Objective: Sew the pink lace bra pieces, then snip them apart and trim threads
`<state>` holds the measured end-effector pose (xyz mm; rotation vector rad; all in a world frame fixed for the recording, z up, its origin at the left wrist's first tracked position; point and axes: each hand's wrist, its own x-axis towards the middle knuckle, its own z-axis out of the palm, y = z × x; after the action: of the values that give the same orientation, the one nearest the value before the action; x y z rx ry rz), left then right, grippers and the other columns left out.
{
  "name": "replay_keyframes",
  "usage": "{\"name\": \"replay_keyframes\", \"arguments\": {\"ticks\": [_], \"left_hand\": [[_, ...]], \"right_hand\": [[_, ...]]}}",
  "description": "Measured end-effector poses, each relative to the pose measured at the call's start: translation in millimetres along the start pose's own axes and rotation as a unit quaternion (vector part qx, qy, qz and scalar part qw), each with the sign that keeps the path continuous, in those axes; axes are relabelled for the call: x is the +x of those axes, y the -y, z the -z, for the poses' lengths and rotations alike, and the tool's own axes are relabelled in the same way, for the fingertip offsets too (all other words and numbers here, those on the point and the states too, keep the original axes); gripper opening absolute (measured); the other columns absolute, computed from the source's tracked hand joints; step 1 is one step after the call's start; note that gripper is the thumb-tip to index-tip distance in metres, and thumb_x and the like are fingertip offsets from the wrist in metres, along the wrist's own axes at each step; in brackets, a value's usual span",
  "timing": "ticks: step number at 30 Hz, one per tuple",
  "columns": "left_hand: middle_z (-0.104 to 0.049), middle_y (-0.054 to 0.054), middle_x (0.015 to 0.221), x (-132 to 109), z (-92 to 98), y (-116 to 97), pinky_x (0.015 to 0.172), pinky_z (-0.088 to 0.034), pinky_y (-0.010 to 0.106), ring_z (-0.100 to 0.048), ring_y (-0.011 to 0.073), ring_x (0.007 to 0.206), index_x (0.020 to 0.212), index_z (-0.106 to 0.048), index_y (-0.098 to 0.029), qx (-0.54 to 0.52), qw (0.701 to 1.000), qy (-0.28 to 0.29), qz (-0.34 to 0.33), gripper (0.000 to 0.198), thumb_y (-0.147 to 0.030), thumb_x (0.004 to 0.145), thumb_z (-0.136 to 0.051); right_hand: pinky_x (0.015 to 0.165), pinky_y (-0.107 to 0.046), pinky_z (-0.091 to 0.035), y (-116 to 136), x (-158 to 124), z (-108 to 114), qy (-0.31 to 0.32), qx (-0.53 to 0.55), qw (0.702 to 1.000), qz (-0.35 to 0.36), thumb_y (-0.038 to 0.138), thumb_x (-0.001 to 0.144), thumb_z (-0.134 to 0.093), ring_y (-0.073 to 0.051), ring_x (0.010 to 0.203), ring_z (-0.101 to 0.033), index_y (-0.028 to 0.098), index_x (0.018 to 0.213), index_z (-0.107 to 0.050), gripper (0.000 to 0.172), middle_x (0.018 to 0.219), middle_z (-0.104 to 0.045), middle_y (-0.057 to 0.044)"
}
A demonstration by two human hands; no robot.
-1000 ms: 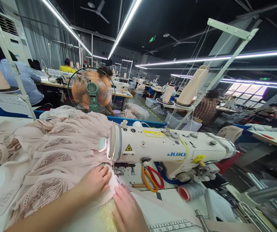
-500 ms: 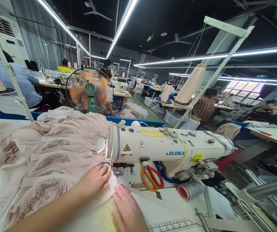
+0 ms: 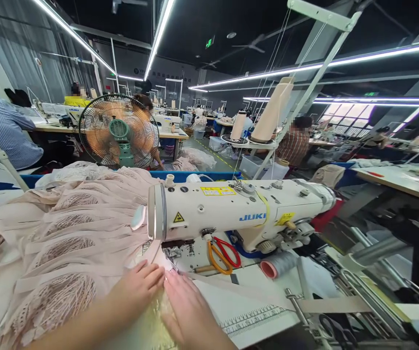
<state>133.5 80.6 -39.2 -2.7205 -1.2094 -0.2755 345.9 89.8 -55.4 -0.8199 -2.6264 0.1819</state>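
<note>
A white sewing machine (image 3: 216, 206) stands before me. Pale beige fabric (image 3: 153, 253) lies under its head, at the needle area. My left hand (image 3: 139, 284) presses on this fabric from the left, its fingers close together and bent over it. Right beside it, my right hand (image 3: 185, 301) grips the fabric's edge near the needle; its thumb is partly hidden. The fingertips of both hands almost touch. A heap of beige lace-trimmed garments (image 3: 66, 228) spreads to the left of the machine. Something yellowish and shiny (image 3: 158, 316) shows on the table between my wrists.
Orange- and red-handled scissors (image 3: 222, 255) lie below the machine arm, near a grey thread spool (image 3: 278, 264). A printed ruler (image 3: 253, 318) runs along the table front. Thread cones (image 3: 273, 112) stand behind. A fan (image 3: 118, 129) and co-workers are farther off.
The whole view has shifted, so the machine sits farther left and higher. My hands have drawn together at the fabric near the needle.
</note>
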Motion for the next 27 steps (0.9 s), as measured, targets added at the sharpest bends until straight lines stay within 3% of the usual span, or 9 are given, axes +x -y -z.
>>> {"name": "replay_keyframes", "arguments": {"ticks": [8,16,20,22,24,27], "left_hand": [[-0.062,0.008,0.126,3,11.7,31,0.099,-0.04,0.048,-0.057,0.0266,0.114,0.124,-0.055,-0.022,0.015,0.999,-0.004,-0.045,0.035,-0.012,0.092,-0.045],[-0.062,0.009,0.126,6,-15.3,53,0.104,-0.033,0.051,-0.055,0.0266,0.116,0.12,-0.059,-0.022,0.022,1.0,-0.008,-0.016,0.032,-0.016,0.093,-0.044],[-0.063,0.01,0.123,12,8.3,41,0.098,-0.04,0.049,-0.055,0.0287,0.112,0.112,-0.063,-0.02,0.055,0.998,0.004,0.001,0.029,-0.014,0.09,-0.044],[-0.067,0.011,0.11,7,30.2,23,0.085,-0.049,0.042,-0.061,0.0268,0.099,0.104,-0.066,-0.02,0.076,0.994,0.048,0.069,0.03,-0.009,0.087,-0.043],[-0.069,0.01,0.092,-6,51.1,2,0.068,-0.053,0.038,-0.065,0.0259,0.081,0.1,-0.067,-0.019,0.092,0.97,0.137,0.18,0.034,-0.004,0.082,-0.042],[-0.07,0.01,0.082,-35,72.3,-26,0.062,-0.054,0.043,-0.068,0.0296,0.074,0.104,-0.067,-0.02,0.056,0.917,0.268,0.291,0.034,-0.01,0.082,-0.045]], "right_hand": [[0.106,-0.036,-0.038,0,-1,5,-0.004,0.006,1.0,-0.006,0.031,0.084,-0.055,-0.025,0.128,-0.045,0.01,0.133,-0.05,0.053,0.14,-0.045,-0.01],[0.105,-0.036,-0.039,1,0,10,-0.002,0.007,1.0,-0.003,0.027,0.082,-0.055,-0.026,0.127,-0.045,0.01,0.132,-0.05,0.053,0.14,-0.045,-0.009],[0.104,-0.034,-0.04,-2,1,10,-0.038,0.014,0.999,0.001,0.027,0.083,-0.054,-0.025,0.125,-0.048,0.011,0.13,-0.051,0.05,0.138,-0.048,-0.01],[0.104,-0.035,-0.041,-4,-2,10,-0.075,0.035,0.996,0.015,0.028,0.086,-0.052,-0.024,0.124,-0.048,0.012,0.125,-0.054,0.043,0.135,-0.052,-0.011],[0.101,-0.035,-0.044,-4,-10,9,-0.087,0.076,0.993,0.032,0.03,0.089,-0.05,-0.024,0.12,-0.052,0.015,0.118,-0.058,0.034,0.128,-0.059,-0.01],[0.09,-0.035,-0.05,5,-35,4,-0.042,0.124,0.991,0.019,0.036,0.094,-0.049,-0.02,0.106,-0.059,0.024,0.112,-0.06,0.024,0.117,-0.063,-0.006]]}}
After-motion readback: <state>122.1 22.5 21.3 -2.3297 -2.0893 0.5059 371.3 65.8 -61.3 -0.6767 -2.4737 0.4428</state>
